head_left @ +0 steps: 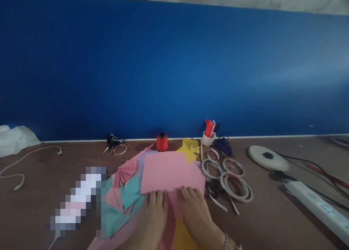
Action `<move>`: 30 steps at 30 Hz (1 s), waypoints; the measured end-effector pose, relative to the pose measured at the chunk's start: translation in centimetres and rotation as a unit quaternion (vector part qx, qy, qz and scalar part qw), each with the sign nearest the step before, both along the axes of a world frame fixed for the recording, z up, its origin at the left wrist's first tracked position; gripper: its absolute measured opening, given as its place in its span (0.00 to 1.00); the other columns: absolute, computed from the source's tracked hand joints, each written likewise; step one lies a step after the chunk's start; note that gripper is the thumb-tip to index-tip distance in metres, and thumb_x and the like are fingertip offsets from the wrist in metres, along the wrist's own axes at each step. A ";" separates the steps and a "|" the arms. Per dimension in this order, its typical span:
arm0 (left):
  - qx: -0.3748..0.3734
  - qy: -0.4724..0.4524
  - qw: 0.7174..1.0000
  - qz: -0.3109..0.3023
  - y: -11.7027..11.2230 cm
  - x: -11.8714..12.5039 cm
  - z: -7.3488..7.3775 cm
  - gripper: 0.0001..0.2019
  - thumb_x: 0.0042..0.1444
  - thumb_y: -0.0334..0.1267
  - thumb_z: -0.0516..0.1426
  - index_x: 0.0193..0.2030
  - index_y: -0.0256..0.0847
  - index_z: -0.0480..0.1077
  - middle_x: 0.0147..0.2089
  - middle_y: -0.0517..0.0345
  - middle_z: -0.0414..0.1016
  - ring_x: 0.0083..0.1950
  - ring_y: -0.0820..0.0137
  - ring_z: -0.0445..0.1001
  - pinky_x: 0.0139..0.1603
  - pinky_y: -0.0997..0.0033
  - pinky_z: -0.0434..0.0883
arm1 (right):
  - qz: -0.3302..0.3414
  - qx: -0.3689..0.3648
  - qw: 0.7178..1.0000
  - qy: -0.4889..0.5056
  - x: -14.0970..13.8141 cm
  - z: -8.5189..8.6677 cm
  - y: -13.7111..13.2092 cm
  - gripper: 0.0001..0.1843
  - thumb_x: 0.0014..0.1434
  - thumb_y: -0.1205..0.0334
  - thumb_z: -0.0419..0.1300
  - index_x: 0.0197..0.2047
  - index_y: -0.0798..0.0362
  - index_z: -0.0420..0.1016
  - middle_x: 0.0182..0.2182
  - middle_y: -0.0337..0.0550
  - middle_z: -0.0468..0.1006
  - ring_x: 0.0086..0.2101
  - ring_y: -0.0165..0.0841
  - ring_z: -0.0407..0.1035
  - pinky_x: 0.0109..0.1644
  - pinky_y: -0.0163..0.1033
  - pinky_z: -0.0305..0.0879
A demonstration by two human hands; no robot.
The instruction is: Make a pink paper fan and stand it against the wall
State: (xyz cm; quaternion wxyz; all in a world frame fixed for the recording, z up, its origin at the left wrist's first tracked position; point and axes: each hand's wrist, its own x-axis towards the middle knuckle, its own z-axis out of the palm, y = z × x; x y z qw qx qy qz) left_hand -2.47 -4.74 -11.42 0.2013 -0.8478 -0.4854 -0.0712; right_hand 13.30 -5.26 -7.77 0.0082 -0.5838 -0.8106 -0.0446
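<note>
A pink paper sheet (171, 171) lies on the brown table (62, 170) in front of me. My left hand (155, 210) presses on its near edge with curled fingers. My right hand (194, 210) lies beside it, fingers bent down on the same edge, a bracelet at the wrist. Both hands pinch or press the paper's near fold. More pink and yellow paper (183, 239) shows under my wrists.
A pink folded paper fan (125, 171), teal paper (128, 191), yellow paper star (189, 150), red thread spool (162, 141), keys (113, 143), several tape rolls (231, 175), scissors (212, 188), white cup with tools (208, 135), power strip (316, 204), white cable (24, 159). Blue wall behind.
</note>
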 end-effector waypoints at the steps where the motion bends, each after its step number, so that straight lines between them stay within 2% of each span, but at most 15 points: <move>1: -0.014 0.003 1.000 0.011 -0.1 -0.2 0.1 0.19 0.53 0.27 0.56 0.53 0.36 0.70 0.38 0.48 0.71 0.39 0.61 0.69 0.39 0.60 0.69 | -0.020 -0.019 1.000 0.001 0.3 0.3 0.1 0.17 0.57 0.77 0.53 0.47 0.54 0.73 0.40 0.50 0.76 0.40 0.40 0.68 0.44 0.46 0.58; 3: -0.051 0.013 0.998 0.034 -0.2 -0.5 0.4 0.21 0.54 0.25 0.54 0.55 0.37 0.69 0.38 0.47 0.71 0.39 0.60 0.71 0.38 0.61 0.69 | -0.051 -0.044 0.998 0.005 0.9 0.7 0.4 0.17 0.56 0.79 0.52 0.44 0.56 0.75 0.39 0.51 0.77 0.40 0.41 0.69 0.44 0.47 0.57; 5: -0.084 0.016 0.995 0.059 -0.3 -0.8 1.0 0.21 0.55 0.23 0.52 0.55 0.38 0.68 0.38 0.46 0.71 0.38 0.59 0.73 0.35 0.62 0.70 | -0.054 -0.050 0.997 0.003 1.5 1.0 0.7 0.16 0.55 0.79 0.52 0.41 0.57 0.77 0.37 0.51 0.77 0.38 0.41 0.70 0.44 0.46 0.56; 7: -0.116 0.005 0.990 0.080 0.0 -1.1 1.9 0.19 0.55 0.22 0.50 0.52 0.37 0.70 0.36 0.46 0.71 0.35 0.60 0.74 0.32 0.65 0.69 | -0.028 -0.047 0.998 -0.004 2.3 1.3 1.3 0.14 0.55 0.79 0.53 0.37 0.57 0.77 0.34 0.51 0.77 0.36 0.39 0.70 0.41 0.44 0.56; 10: -0.182 -0.005 0.978 0.103 0.7 -1.4 3.6 0.14 0.52 0.20 0.51 0.40 0.36 0.72 0.35 0.49 0.70 0.35 0.63 0.74 0.32 0.68 0.69 | 0.023 -0.045 0.999 -0.010 3.3 1.6 2.1 0.11 0.56 0.77 0.54 0.32 0.56 0.77 0.32 0.50 0.76 0.34 0.36 0.69 0.36 0.41 0.54; 13: -0.221 -0.012 0.974 0.054 1.6 -1.6 4.6 0.12 0.53 0.21 0.51 0.38 0.38 0.71 0.39 0.50 0.70 0.42 0.62 0.72 0.37 0.67 0.69 | 0.043 -0.034 0.999 0.002 3.9 1.7 2.6 0.11 0.57 0.75 0.54 0.31 0.55 0.76 0.32 0.48 0.76 0.33 0.35 0.68 0.35 0.41 0.52; 15: -0.233 -0.016 0.972 0.015 2.0 -1.8 4.7 0.11 0.55 0.23 0.51 0.39 0.39 0.70 0.40 0.52 0.70 0.44 0.63 0.70 0.38 0.67 0.68 | 0.052 -0.028 0.998 0.014 4.2 1.5 2.7 0.10 0.57 0.75 0.54 0.31 0.55 0.75 0.32 0.47 0.76 0.34 0.34 0.67 0.35 0.40 0.51; 18: -0.228 -0.019 0.974 -0.011 2.4 -1.9 4.2 0.10 0.57 0.24 0.50 0.39 0.39 0.69 0.40 0.53 0.69 0.44 0.64 0.68 0.39 0.67 0.67 | 0.068 -0.015 0.997 0.032 4.3 1.1 2.7 0.10 0.57 0.74 0.54 0.32 0.55 0.74 0.32 0.46 0.75 0.34 0.34 0.66 0.37 0.40 0.51; 24: -0.232 -0.050 0.971 -0.018 2.8 -1.9 3.5 0.09 0.60 0.27 0.50 0.39 0.39 0.71 0.40 0.54 0.71 0.45 0.64 0.68 0.41 0.64 0.66 | 0.059 0.014 0.995 0.079 4.3 1.0 2.9 0.10 0.57 0.74 0.52 0.31 0.55 0.73 0.32 0.44 0.74 0.34 0.34 0.64 0.38 0.39 0.51; 30: -0.242 -0.097 0.965 -0.022 2.6 -1.9 3.6 0.10 0.58 0.25 0.50 0.39 0.39 0.72 0.40 0.54 0.72 0.44 0.64 0.68 0.43 0.63 0.65 | 0.037 -0.014 0.989 0.141 4.4 0.9 2.7 0.09 0.56 0.74 0.51 0.31 0.55 0.70 0.33 0.43 0.73 0.36 0.34 0.63 0.40 0.38 0.52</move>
